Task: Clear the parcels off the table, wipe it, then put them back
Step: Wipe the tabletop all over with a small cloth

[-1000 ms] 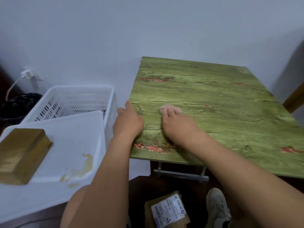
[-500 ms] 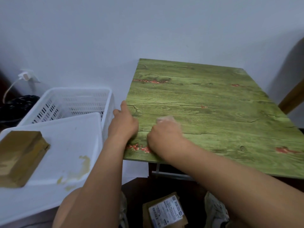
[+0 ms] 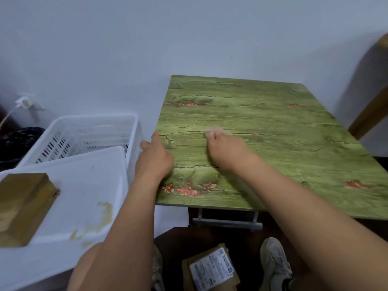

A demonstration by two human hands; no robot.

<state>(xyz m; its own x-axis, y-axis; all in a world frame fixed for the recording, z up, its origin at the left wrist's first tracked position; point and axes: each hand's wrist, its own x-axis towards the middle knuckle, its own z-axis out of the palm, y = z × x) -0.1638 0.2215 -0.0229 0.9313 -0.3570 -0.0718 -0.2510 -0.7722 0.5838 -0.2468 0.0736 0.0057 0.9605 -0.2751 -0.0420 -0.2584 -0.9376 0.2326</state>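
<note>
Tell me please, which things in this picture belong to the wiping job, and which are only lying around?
Belong to the job:
- green table
- pale wiping cloth, blurred, under the right hand
- left hand, steadying the table's left edge
- labelled parcel on the floor
- brown box on the white lid, probably a parcel too

Only lying around:
- white basket
- white lid
- charger at the wall
</note>
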